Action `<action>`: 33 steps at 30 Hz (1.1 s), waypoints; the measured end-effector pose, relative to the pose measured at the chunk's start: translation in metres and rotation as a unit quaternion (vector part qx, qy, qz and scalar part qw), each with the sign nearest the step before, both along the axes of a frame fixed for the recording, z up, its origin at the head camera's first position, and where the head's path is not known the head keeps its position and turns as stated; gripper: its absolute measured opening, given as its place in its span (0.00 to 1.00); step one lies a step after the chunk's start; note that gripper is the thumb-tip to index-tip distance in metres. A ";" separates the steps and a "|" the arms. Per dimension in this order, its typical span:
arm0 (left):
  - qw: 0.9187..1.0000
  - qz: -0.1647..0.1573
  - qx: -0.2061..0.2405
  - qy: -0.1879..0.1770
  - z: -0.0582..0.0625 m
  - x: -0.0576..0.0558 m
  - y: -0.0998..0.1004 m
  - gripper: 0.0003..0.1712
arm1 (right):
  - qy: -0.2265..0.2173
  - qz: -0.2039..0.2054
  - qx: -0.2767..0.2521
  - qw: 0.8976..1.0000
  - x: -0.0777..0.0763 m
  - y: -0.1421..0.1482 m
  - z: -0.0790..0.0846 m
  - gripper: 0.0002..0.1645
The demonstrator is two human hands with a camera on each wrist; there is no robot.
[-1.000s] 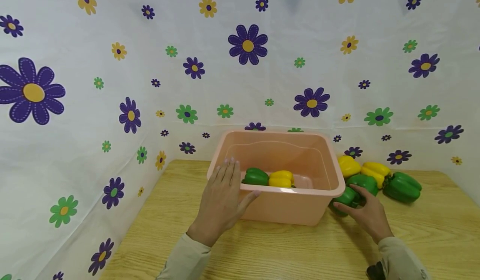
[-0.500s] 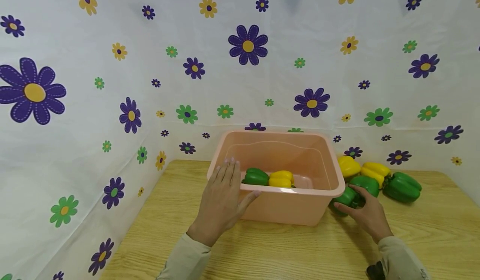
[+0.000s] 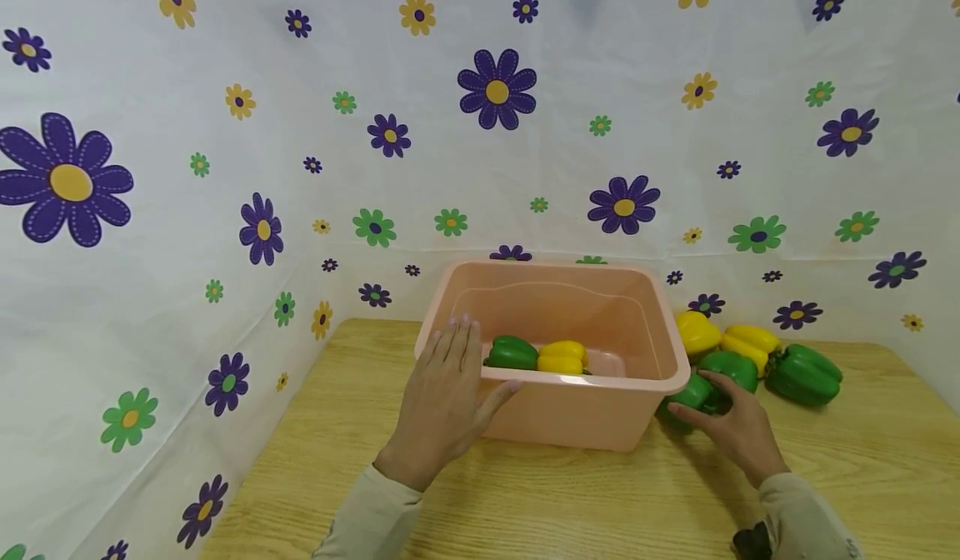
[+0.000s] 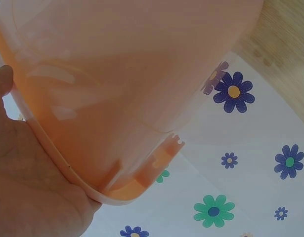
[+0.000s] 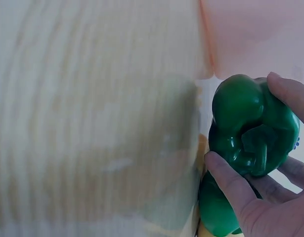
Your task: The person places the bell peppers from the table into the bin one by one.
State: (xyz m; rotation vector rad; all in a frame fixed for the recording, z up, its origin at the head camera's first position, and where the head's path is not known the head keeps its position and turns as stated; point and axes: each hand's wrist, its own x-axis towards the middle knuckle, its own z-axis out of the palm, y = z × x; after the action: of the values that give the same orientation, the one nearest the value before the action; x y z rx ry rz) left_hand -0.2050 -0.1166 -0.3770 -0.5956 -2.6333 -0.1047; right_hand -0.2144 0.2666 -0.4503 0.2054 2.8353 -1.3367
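Note:
A pink plastic bin (image 3: 562,414) stands on the wooden table, with a green bell pepper (image 3: 513,353) and a yellow bell pepper (image 3: 562,356) lying side by side inside. My left hand (image 3: 442,406) rests on the bin's front left corner, fingers straight and thumb spread along the rim; the left wrist view has that hand (image 4: 38,182) against the rim (image 4: 70,170). To the right of the bin, my right hand (image 3: 738,435) holds another green bell pepper (image 5: 240,106) between thumb and fingers. Its stem faces the right wrist camera.
Beside the held pepper, several more lie together: a green one (image 3: 733,367), two yellow ones (image 3: 697,332) and another green one (image 3: 806,374) at the far right. Flower-printed white cloth (image 3: 540,152) hangs behind and left of the table (image 3: 337,427).

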 end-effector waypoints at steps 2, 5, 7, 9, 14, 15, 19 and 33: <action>1.000 -0.001 -0.002 0.004 0.000 0.000 0.000 0.52 | -0.003 -0.003 -0.007 1.000 0.000 0.001 0.002 0.60; 1.000 -0.003 -0.002 0.008 0.000 0.000 0.000 0.52 | 0.001 -0.010 -0.024 1.000 0.000 0.002 0.004 0.61; 1.000 -0.002 -0.001 0.007 0.000 0.000 0.000 0.52 | 0.006 -0.014 -0.040 0.999 0.000 0.002 0.006 0.60; 1.000 -0.001 0.000 0.004 0.000 0.000 0.000 0.52 | 0.007 -0.021 -0.058 0.998 0.001 0.001 0.009 0.61; 1.000 0.004 -0.002 -0.007 0.001 0.000 0.000 0.53 | 0.005 -0.034 -0.097 0.995 0.002 0.001 0.016 0.61; 1.000 0.005 -0.003 -0.010 0.001 0.000 0.000 0.53 | 0.009 -0.036 -0.104 0.994 0.003 0.001 0.017 0.60; 1.000 0.006 -0.003 -0.014 0.001 0.000 0.000 0.53 | 0.033 -0.041 -0.141 0.989 0.005 0.003 0.024 0.58; 1.000 0.003 -0.001 -0.003 -0.001 -0.001 0.000 0.52 | 0.141 -0.099 -0.297 0.939 0.009 0.004 0.052 0.51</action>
State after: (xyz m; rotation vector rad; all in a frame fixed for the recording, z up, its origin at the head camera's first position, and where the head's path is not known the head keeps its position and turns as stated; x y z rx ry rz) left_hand -0.2062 -0.1163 -0.3780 -0.5901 -2.6406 -0.1031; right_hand -0.2053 0.2702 -0.3986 0.3167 2.4886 -2.3585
